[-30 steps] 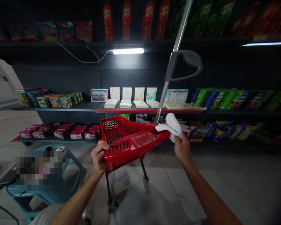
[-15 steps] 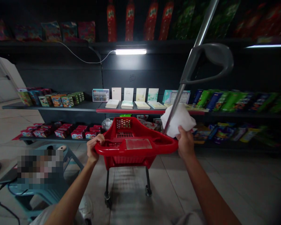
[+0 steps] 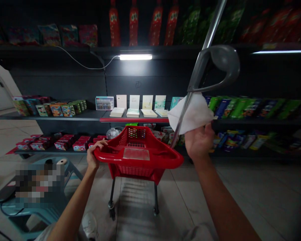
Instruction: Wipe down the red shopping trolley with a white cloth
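Note:
My left hand grips the near left rim of a red plastic shopping cart, which stands upright on thin black legs with castors. A clear panel sits in the cart's front ledge. My right hand is raised beside the cart and holds a white cloth. The cloth presses against a slanted metal pole of the cart, just below its curved grey handle. My right fingers are mostly hidden behind the cloth.
Dark shelves ahead carry boxed goods, cards and colourful packets, with a red-edged section in the middle. A strip light hangs under the top shelf. At the lower left stands a teal stool with a pixelated patch on it.
The cart has swung from tilted to level and now faces straight ahead. The cloth has moved from near the cart's rim up the pole, and my right hand has risen with it.

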The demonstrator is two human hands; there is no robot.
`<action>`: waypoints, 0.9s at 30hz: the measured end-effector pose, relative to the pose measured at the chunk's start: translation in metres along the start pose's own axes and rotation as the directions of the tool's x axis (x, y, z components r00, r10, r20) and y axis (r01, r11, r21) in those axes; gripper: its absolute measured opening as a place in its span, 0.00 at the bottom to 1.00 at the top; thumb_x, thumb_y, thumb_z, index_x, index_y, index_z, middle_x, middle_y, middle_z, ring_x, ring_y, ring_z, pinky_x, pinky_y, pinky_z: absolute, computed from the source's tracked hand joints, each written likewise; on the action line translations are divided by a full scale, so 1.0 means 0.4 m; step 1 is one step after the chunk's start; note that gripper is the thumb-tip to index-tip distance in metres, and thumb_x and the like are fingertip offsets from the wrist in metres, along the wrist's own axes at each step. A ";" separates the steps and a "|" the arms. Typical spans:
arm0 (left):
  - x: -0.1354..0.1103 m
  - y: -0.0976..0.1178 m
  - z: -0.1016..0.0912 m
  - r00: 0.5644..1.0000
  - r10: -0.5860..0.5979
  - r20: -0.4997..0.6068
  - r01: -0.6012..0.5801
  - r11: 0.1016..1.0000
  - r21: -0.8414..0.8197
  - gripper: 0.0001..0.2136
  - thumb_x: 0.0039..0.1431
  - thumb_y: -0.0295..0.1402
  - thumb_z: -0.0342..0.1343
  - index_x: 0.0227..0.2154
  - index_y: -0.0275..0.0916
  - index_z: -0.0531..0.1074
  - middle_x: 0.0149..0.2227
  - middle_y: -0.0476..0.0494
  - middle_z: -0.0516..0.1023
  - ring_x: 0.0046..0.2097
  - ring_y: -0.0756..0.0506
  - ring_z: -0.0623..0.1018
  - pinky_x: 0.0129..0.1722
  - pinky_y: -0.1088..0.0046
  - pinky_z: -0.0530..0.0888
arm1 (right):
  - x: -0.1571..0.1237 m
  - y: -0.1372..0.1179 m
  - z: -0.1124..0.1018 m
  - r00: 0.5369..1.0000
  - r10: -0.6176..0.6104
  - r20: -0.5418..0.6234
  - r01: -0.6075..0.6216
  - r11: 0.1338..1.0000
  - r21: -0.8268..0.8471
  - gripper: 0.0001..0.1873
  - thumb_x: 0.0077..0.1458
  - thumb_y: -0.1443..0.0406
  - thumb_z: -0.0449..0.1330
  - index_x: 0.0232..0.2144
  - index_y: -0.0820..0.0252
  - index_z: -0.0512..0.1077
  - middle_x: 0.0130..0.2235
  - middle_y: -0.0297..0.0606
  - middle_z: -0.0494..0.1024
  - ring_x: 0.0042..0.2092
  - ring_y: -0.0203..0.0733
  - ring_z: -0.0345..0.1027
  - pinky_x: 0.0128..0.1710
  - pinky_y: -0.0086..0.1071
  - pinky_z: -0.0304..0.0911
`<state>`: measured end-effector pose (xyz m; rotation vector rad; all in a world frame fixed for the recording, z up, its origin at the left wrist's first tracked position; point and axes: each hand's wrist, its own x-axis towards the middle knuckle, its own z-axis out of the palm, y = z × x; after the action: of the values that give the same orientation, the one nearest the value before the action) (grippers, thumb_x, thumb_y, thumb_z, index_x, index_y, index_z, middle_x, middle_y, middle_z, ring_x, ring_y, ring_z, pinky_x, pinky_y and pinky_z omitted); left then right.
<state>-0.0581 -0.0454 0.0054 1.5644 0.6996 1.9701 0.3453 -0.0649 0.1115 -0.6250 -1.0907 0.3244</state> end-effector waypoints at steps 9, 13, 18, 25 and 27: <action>0.024 0.027 -0.052 0.986 -0.154 -0.066 0.167 0.901 0.400 0.20 0.62 0.46 0.43 0.32 0.39 0.75 0.46 0.38 0.83 0.52 0.38 0.79 0.59 0.58 0.71 | -0.100 0.022 0.000 0.995 0.101 -0.005 -0.093 0.896 -0.434 0.30 0.59 0.40 0.56 0.37 0.63 0.75 0.36 0.44 0.81 0.42 0.49 0.74 0.45 0.41 0.69; 0.028 0.136 -0.019 0.973 0.054 -0.223 0.082 0.826 0.558 0.15 0.60 0.36 0.51 0.44 0.38 0.76 0.49 0.40 0.81 0.52 0.41 0.78 0.57 0.61 0.72 | -0.143 0.034 -0.021 0.978 0.193 0.072 -0.144 0.890 -0.433 0.27 0.56 0.44 0.61 0.42 0.62 0.75 0.40 0.48 0.83 0.42 0.51 0.76 0.44 0.42 0.70; -0.054 0.287 0.147 0.924 0.261 0.279 -0.381 0.700 0.605 0.11 0.66 0.30 0.49 0.43 0.41 0.76 0.46 0.42 0.81 0.52 0.42 0.77 0.56 0.61 0.72 | -0.150 0.024 -0.039 0.960 0.212 0.183 -0.115 0.895 -0.432 0.26 0.56 0.48 0.64 0.48 0.61 0.74 0.47 0.49 0.83 0.46 0.51 0.77 0.48 0.43 0.71; -0.147 0.256 0.247 0.831 0.303 0.466 -0.552 0.548 0.629 0.10 0.63 0.28 0.53 0.42 0.42 0.78 0.44 0.43 0.83 0.44 0.41 0.76 0.47 0.60 0.71 | -0.188 0.003 -0.037 0.897 0.277 0.344 -0.115 0.898 -0.424 0.27 0.56 0.47 0.63 0.47 0.62 0.76 0.44 0.48 0.84 0.44 0.52 0.79 0.46 0.43 0.75; -0.139 0.227 0.225 0.849 0.354 0.394 -0.529 0.547 0.649 0.09 0.63 0.27 0.52 0.36 0.41 0.77 0.40 0.43 0.83 0.40 0.42 0.76 0.43 0.61 0.70 | -0.211 0.001 -0.022 0.869 0.283 0.405 -0.119 0.915 -0.384 0.28 0.58 0.47 0.62 0.51 0.62 0.75 0.46 0.48 0.84 0.47 0.52 0.79 0.49 0.43 0.74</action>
<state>0.0330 -0.1427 0.0455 2.6488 1.2097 1.8759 0.3162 -0.1126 0.0475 -1.0219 -1.5572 0.4834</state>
